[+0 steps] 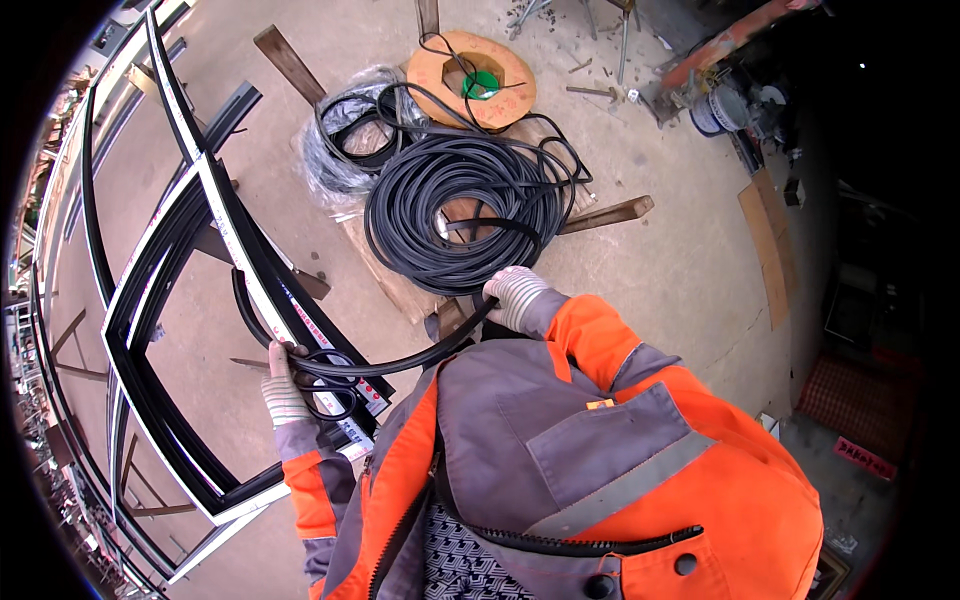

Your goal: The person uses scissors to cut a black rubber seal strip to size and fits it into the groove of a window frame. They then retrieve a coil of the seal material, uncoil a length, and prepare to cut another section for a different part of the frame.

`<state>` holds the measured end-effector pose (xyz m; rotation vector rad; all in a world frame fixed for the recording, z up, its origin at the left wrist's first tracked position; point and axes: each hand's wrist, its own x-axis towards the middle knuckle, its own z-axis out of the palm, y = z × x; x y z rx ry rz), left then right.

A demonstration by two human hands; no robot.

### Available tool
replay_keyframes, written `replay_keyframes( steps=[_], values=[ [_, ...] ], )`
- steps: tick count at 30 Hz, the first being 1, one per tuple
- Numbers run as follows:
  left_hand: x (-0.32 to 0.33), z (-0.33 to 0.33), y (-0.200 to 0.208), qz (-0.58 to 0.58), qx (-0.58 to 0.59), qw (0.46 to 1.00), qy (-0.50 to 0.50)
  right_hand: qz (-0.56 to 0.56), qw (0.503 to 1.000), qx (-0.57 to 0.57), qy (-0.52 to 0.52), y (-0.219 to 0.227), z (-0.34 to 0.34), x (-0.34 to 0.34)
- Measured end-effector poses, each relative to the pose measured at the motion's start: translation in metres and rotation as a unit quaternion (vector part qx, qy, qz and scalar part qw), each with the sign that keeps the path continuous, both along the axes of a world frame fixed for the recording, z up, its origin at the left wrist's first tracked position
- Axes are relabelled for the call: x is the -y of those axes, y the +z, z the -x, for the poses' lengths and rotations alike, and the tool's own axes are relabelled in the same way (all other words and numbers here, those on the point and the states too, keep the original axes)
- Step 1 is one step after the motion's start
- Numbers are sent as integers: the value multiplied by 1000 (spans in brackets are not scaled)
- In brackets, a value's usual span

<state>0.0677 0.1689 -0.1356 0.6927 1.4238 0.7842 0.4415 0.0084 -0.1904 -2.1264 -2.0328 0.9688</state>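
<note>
My left hand (283, 380), in a pale glove with a striped cuff, is closed around a black rubber sealing strip (405, 366) beside the frame. Scissors (335, 357) with large black loop handles are in that same hand, a pointed blade sticking out to its left. The strip's free end curves up past the hand along the frame. My right hand (512, 292), gloved too, grips the strip just below a big coil of black strip (400, 225). Between the hands the strip sags in a shallow arc in front of my jacket. The right fingertips are partly hidden.
Black and white window frames (220, 215) stand stacked at the left. Beyond the coil lie a plastic-wrapped coil (325, 170) and an orange cardboard spool (425, 75). Wooden legs (610, 214) jut out around the coil. A bucket (718, 112) sits at the far right.
</note>
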Motion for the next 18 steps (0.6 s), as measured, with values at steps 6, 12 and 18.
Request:
replay_keyframes(
  steps=[6, 12, 18],
  values=[
    [12, -23, -2, 11, -16, 997, -73, -34, 997, -56, 27, 41, 20, -19],
    [21, -44, -18, -45, -36, 993, -103, -13, 997, -68, 40, 68, 37, -34],
    [25, -53, -11, 12, -23, 994, -102, -34, 995, -98, 4, 79, 15, -46]
  ],
)
